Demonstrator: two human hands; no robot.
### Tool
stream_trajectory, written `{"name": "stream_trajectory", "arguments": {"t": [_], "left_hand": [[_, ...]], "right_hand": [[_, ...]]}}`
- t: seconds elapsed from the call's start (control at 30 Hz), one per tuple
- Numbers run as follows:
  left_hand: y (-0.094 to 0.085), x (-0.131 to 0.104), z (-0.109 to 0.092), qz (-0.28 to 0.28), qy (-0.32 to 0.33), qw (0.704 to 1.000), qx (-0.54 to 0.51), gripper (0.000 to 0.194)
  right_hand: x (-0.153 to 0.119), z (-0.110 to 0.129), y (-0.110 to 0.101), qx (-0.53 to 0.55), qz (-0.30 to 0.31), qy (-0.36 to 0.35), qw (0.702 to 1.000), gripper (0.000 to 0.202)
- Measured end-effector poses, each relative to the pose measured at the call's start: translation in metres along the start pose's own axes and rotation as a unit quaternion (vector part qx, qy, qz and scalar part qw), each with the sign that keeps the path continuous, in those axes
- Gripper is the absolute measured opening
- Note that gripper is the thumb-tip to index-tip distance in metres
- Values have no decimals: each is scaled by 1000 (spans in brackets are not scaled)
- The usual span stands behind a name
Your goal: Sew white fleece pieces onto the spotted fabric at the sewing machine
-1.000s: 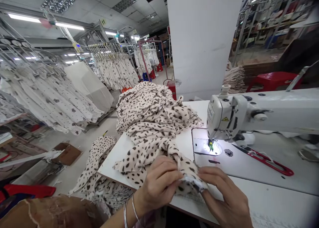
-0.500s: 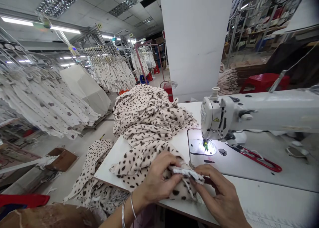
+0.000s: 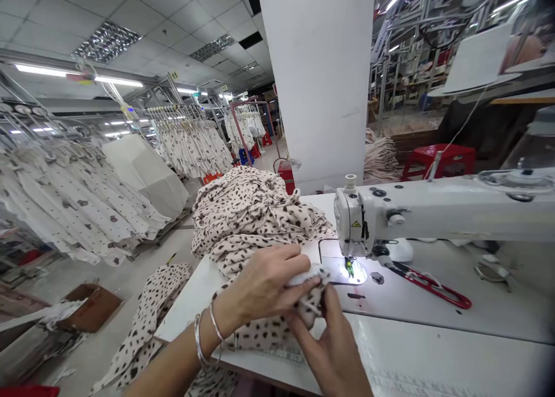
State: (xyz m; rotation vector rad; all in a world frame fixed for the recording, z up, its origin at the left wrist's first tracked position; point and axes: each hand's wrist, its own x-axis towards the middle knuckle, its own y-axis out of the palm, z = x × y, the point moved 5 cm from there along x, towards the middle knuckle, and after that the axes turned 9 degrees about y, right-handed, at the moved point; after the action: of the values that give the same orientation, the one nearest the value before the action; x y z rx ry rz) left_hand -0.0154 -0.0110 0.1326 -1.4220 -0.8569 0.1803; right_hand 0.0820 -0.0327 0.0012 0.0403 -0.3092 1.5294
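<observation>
My left hand (image 3: 273, 281) pinches the edge of a pale pink fleecy fabric piece (image 3: 269, 332) with dark spots, its white underside showing at the fold. Just below and to the right, my right hand (image 3: 327, 339) grips the same edge between thumb and fingers. Both hands are in front of the sewing machine (image 3: 353, 223), left of its lit needle and presser foot (image 3: 349, 267). The held part is off the table, apart from the needle. Behind my left hand rises a heap of the same spotted fabric (image 3: 255, 212).
Red-handled snips (image 3: 437, 287) lie on the machine bed. More spotted fabric (image 3: 147, 310) hangs off the table's left side. A cardboard box (image 3: 91, 307) sits on the floor. A white pillar (image 3: 321, 85) and a red stool (image 3: 442, 160) stand behind; garments (image 3: 69, 195) hang at left.
My hands have lifted the fabric edge and turned it; my left hand now lies over it, with my right hand below. The camera view has shifted slightly up and to the right.
</observation>
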Motion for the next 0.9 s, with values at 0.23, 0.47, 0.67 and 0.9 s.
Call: {"name": "stream_trajectory", "arguments": {"t": [0.23, 0.47, 0.67, 0.9], "left_hand": [[-76, 7, 2, -4, -194, 980, 45, 30], [-87, 26, -3, 96, -186, 978, 0, 30], [-91, 46, 62, 172, -162, 971, 39, 26], [45, 28, 60, 108, -126, 981, 102, 15]], "right_hand": [[-1, 32, -25, -67, -113, -206, 970, 34], [-8, 34, 11, -240, 155, -171, 943, 14], [-19, -18, 0, 6, 376, 83, 923, 34], [1, -45, -56, -197, 156, 14, 968, 10]]}}
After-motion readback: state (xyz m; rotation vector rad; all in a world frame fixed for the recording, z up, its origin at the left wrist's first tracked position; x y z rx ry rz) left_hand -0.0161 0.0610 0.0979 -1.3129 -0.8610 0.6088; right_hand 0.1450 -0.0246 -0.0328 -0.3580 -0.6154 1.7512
